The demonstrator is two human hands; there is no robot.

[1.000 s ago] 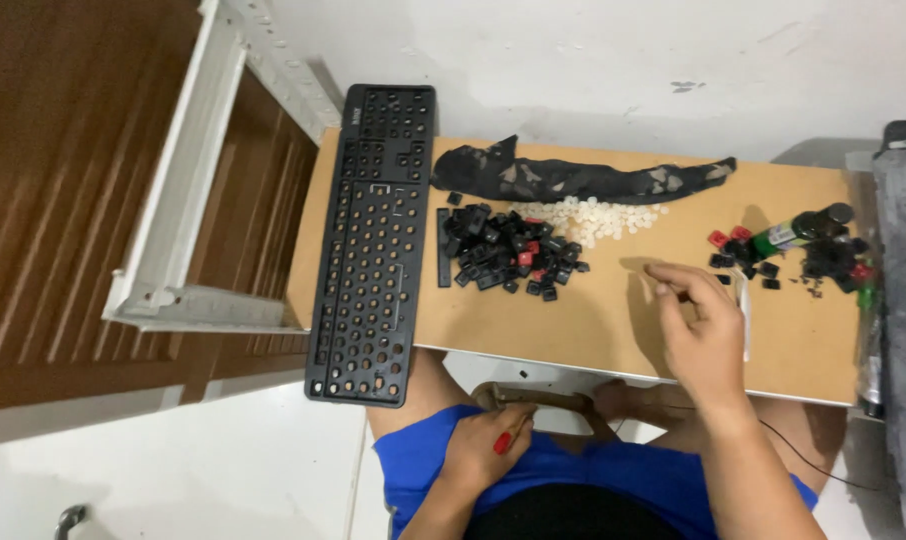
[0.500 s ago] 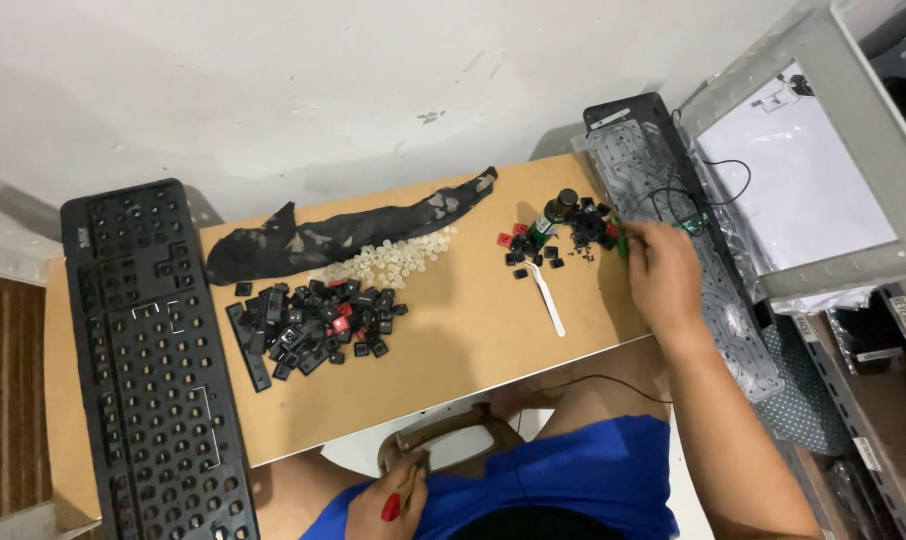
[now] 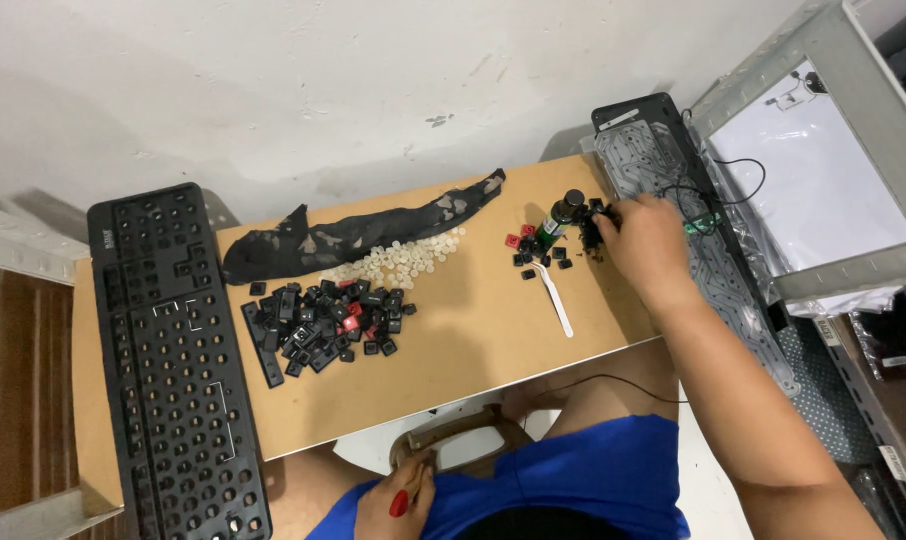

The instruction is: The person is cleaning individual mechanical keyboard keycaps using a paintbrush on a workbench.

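Observation:
My right hand [image 3: 645, 238] reaches to the right end of a small wooden board [image 3: 453, 340], fingers down on a little cluster of black and red keycaps [image 3: 543, 248] beside a small dark bottle [image 3: 558, 217]. What the fingers pinch is hidden. A white plastic tool [image 3: 554, 299] lies just below that cluster. My left hand [image 3: 398, 498] rests on my lap, closed around a small red object [image 3: 400, 503]. A larger pile of black keycaps [image 3: 323, 324] sits mid-board, with small white rubber domes [image 3: 398, 260] and a dark patterned cloth [image 3: 363, 232] behind it.
A black keyboard frame with its caps removed [image 3: 173, 370] lies at the left. An opened keyboard with a clear membrane sheet [image 3: 688, 215] and a thin black cable lies at the right, beside a grey metal shelf frame [image 3: 843, 150]. A wall is straight ahead.
The view has swung right and tilted. My right hand moved from the board's middle right to the keycap cluster by the bottle. My left hand stays on my lap.

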